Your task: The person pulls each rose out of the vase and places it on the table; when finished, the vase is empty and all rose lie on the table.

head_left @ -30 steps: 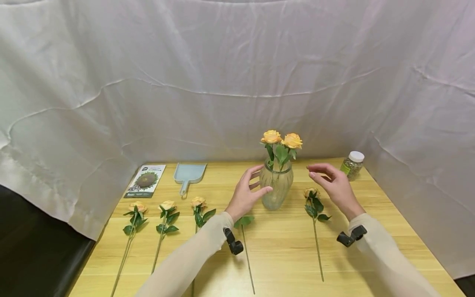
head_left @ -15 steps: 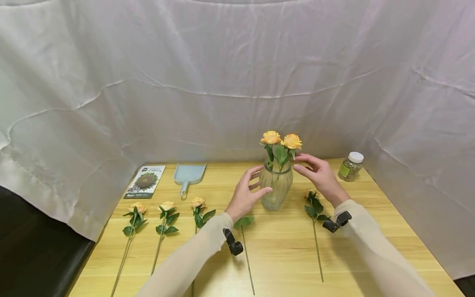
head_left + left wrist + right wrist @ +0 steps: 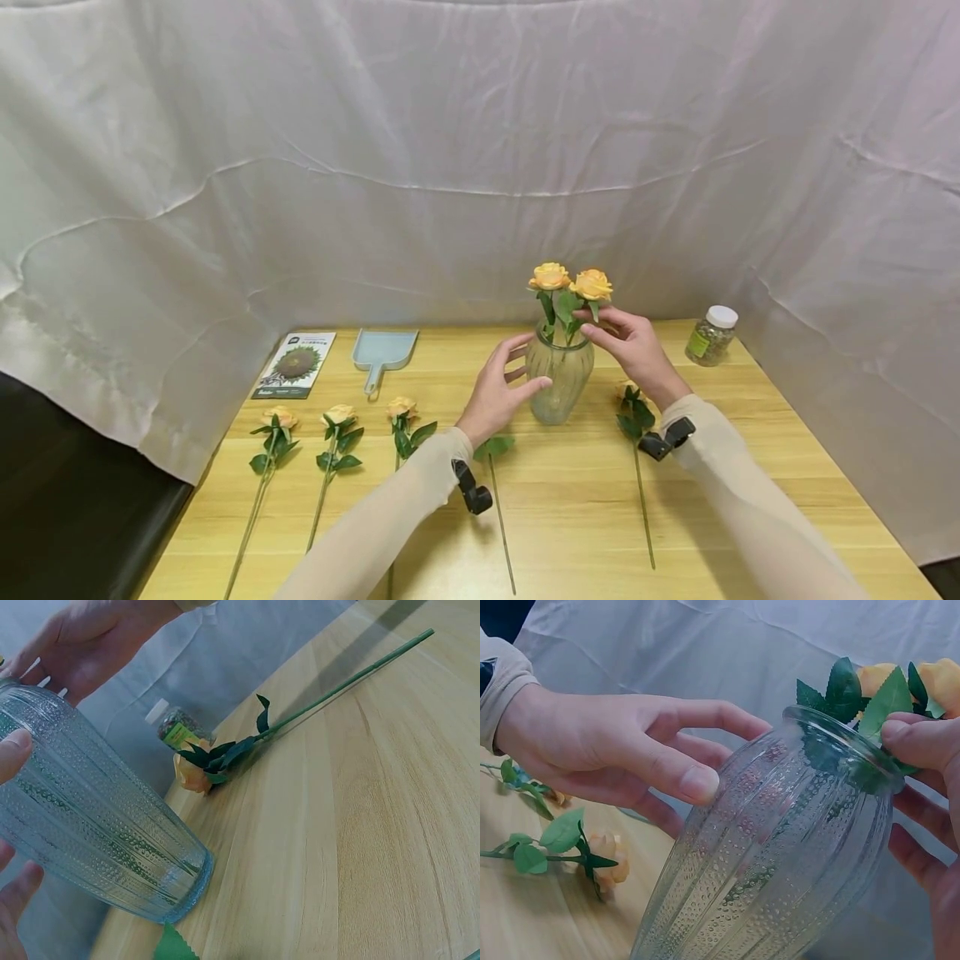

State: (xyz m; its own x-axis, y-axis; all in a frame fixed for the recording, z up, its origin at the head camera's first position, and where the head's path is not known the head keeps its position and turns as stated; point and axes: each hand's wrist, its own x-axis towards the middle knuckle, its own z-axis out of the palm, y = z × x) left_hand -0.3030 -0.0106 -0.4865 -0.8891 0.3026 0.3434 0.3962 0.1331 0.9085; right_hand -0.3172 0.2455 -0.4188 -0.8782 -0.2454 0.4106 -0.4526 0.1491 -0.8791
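Observation:
A clear ribbed glass vase stands on the table, with two yellow roses upright in it, a left rose and a right rose. My left hand holds the vase's left side, thumb in front and fingers behind; the right wrist view shows the thumb against the ribbed glass. At the rim, my right hand pinches the right rose by its leafy stem; in the right wrist view the thumb lies on a green leaf. The stems' lower ends show dimly through the glass.
One rose lies below my right hand. Several more roses lie to the left, one partly hidden by my left arm. A seed packet, a blue dustpan and a white-lidded jar sit toward the back, before a grey curtain.
My right hand has moved left from beside the vase to its rim and taken hold of the right rose's stem. The left hand and the vase have stayed in place.

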